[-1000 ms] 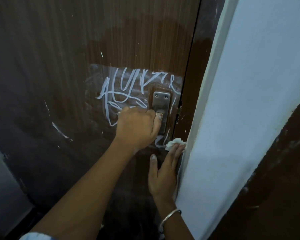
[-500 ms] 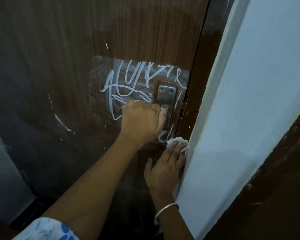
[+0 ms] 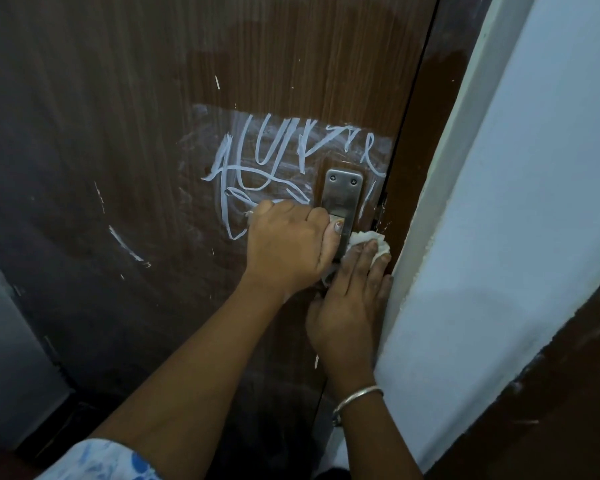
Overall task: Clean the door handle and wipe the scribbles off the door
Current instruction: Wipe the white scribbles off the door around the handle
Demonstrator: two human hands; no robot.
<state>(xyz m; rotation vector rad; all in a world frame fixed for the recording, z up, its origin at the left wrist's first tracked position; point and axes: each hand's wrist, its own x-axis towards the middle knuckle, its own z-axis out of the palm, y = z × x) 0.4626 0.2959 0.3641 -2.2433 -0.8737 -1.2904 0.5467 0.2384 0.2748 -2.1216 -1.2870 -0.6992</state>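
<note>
The lowest white scribbles (image 3: 284, 157) on the brown door (image 3: 118, 133) vanish behind the left hand (image 3: 288, 244), which is curled round the door handle (image 3: 342, 194) and hides its lever. Only the steel plate shows. Just right of it, touching the left hand, the right hand (image 3: 350, 306) presses a crumpled white cloth (image 3: 373, 239) flat-fingered against the door's edge.
</note>
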